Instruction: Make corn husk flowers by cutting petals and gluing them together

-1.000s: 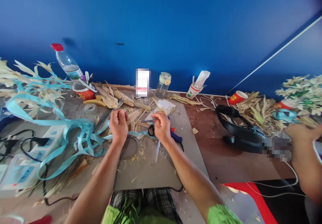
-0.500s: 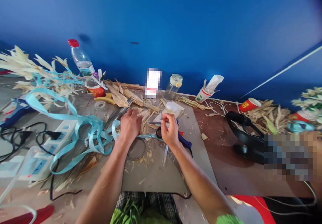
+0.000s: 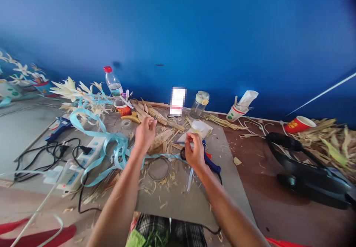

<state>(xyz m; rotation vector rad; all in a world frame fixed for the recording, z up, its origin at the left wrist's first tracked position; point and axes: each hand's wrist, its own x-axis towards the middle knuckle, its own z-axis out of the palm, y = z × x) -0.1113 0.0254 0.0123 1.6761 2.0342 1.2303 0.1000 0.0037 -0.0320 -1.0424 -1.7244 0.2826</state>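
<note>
My left hand (image 3: 145, 134) is raised a little over the grey mat (image 3: 178, 199), fingers closed in a pinch on what looks like a thin wire. My right hand (image 3: 195, 151) hovers beside it, thumb and fingers pinched on something small I cannot make out. Between and behind the hands lie a dried corn cob (image 3: 161, 139) and loose husk strips. Below the hands lies a wire ring (image 3: 158, 168). Black-handled scissors (image 3: 183, 153) and a blue glue gun (image 3: 213, 164) lie under my right hand. A light blue ribbon (image 3: 111, 143) tangles to the left.
At the back stand a water bottle (image 3: 112, 81), a red cup (image 3: 124, 108), a glass jar (image 3: 199, 104) and a paper cup (image 3: 236, 112). A power strip (image 3: 83, 158) with cables lies left. A black device (image 3: 306, 169) and husk piles sit right.
My left hand has lifted off the mat and closed into a pinch. The view has swung left, and the other person's hand at the right edge is out of view.
</note>
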